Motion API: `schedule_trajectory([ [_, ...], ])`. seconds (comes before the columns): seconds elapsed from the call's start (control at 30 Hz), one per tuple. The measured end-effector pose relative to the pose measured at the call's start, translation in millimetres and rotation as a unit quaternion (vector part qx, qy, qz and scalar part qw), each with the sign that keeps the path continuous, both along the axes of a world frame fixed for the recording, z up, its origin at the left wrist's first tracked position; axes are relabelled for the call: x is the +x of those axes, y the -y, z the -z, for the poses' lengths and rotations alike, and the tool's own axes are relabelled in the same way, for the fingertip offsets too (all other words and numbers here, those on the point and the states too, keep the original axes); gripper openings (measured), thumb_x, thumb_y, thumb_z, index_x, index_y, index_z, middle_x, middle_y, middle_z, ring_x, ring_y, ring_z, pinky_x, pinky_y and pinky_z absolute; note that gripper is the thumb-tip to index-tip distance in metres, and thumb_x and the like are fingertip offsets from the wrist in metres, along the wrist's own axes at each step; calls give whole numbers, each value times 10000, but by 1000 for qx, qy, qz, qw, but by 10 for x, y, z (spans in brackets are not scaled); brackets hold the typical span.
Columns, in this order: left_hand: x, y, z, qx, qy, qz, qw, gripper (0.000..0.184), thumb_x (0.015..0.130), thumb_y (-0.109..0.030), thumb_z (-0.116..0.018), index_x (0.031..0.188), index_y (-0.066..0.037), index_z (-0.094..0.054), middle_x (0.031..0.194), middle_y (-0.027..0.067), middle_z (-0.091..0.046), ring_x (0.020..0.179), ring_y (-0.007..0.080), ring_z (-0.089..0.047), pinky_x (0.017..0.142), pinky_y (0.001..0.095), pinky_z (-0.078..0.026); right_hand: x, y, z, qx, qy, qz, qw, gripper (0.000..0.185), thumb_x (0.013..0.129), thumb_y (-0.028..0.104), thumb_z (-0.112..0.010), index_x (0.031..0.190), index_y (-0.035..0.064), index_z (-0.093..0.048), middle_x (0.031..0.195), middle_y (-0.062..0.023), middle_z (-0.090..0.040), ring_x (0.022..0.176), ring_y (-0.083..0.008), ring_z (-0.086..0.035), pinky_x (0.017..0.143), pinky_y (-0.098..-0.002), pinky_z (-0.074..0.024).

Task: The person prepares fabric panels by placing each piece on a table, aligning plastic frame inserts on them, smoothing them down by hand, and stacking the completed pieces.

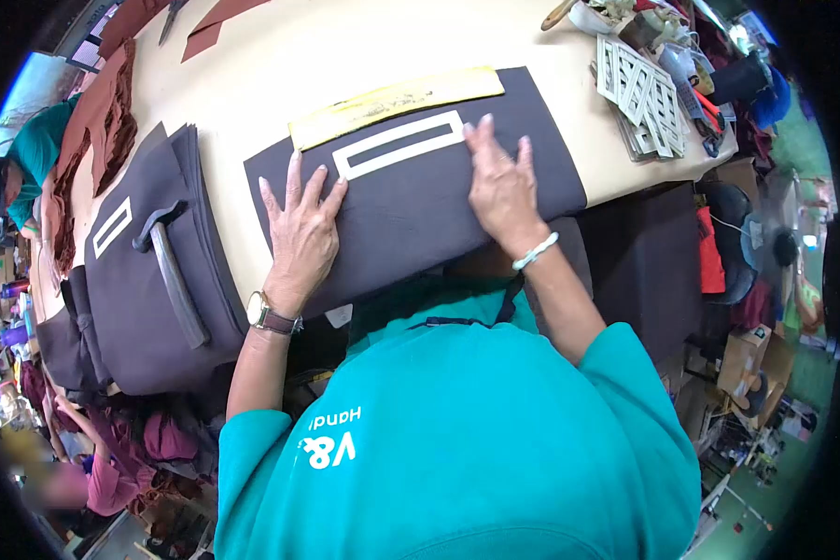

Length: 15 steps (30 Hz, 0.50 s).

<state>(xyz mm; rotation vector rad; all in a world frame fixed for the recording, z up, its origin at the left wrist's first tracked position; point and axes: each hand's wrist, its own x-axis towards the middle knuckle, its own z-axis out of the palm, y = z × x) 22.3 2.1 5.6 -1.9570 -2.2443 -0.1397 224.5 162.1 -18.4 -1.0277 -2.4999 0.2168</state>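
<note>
My left hand (305,235), with a watch at the wrist, lies with fingers spread on a dark fabric piece (411,215). Its fingertips are close to the left end of a cream rectangular frame (397,152) lying flat on the fabric. At the frame's right end, my right hand (502,187) rests with fingers stretched out and the fingertips at or near its edge. A worn yellow strip (397,105) lies along the fabric's far edge, just beyond the frame. Neither hand is wrapped around anything.
To the left, a hammer (173,275) and another cream frame (113,228) lie on stacked dark fabric (149,327). White slotted templates (639,93) and cluttered tools sit at the table's right end. Brown pieces (98,121) lie far left, near another person in teal (42,149).
</note>
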Motion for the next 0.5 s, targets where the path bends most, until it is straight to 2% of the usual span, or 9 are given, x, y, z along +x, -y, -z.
schedule_trajectory([
  [0.1,7,119,-44,-3,-9,-29,1000,395,766,-43,-490,1143,-109,-589,1294,118,-453,1330,331,-242,1016,657,-124,-6,-251,-188,5,95,44,994,479,882,116,-401,1326,-48,-328,1234,-67,-554,1137,-235,-522,1002,-590,-254],
  [0.17,41,175,-84,-27,1,-99,995,415,839,-104,-464,1253,-107,-490,1349,122,-397,1334,334,-230,1016,646,-154,-190,-355,-437,4,198,60,978,483,889,168,-419,1320,-36,-346,1238,-85,-545,1122,-250,-527,995,-589,-260],
  [0.2,49,178,-15,-10,24,-138,990,424,871,-131,-447,1295,-120,-446,1374,113,-372,1343,328,-211,1023,641,-150,-310,-413,-319,82,71,21,994,488,890,221,-431,1318,-5,-372,1271,-111,-509,1136,-253,-510,991,-580,-262],
  [0.23,59,156,26,7,48,-177,983,435,903,-158,-430,1337,-133,-402,1398,104,-348,1353,321,-191,1030,636,-146,-444,-452,-240,132,74,-33,988,478,893,245,-444,1324,46,-391,1317,-112,-465,1213,-240,-442,1006,-576,-249],
  [0.27,79,127,25,1,72,-211,975,486,938,-277,-405,1385,-111,-308,1432,136,-287,1350,339,-187,1026,630,-153,-596,-427,-240,62,16,-106,992,464,894,296,-458,1312,95,-428,1341,-102,-440,1265,-255,-380,1029,-565,-229],
  [0.3,122,94,44,21,71,-230,970,496,931,-295,-419,1376,-101,-320,1422,158,-290,1337,355,-204,1016,633,-166,-757,-411,-135,80,44,-147,985,424,901,341,-454,1286,164,-474,1359,-101,-419,1285,-276,-351,1034,-572,-222],
  [0.37,190,29,143,62,70,-269,959,518,917,-329,-448,1359,-80,-343,1404,202,-295,1313,387,-238,998,639,-192,-876,-427,-49,18,79,-184,980,381,909,367,-438,1261,235,-504,1354,-105,-419,1282,-272,-358,1032,-574,-226],
  [0.43,156,34,299,46,68,-291,953,561,912,-385,-444,1371,-85,-328,1412,234,-262,1309,409,-229,999,635,-190,-795,-574,-41,33,115,-115,986,357,904,390,-443,1236,285,-525,1311,-112,-455,1249,-255,-395,1022,-571,-241],
  [0.5,155,83,345,76,86,-302,946,563,912,-395,-440,1375,-93,-327,1412,239,-258,1308,420,-222,999,637,-185,-557,-856,6,104,65,-38,992,309,887,390,-472,1125,256,-616,1180,-131,-538,1114,-257,-488,949,-539,-325],
])
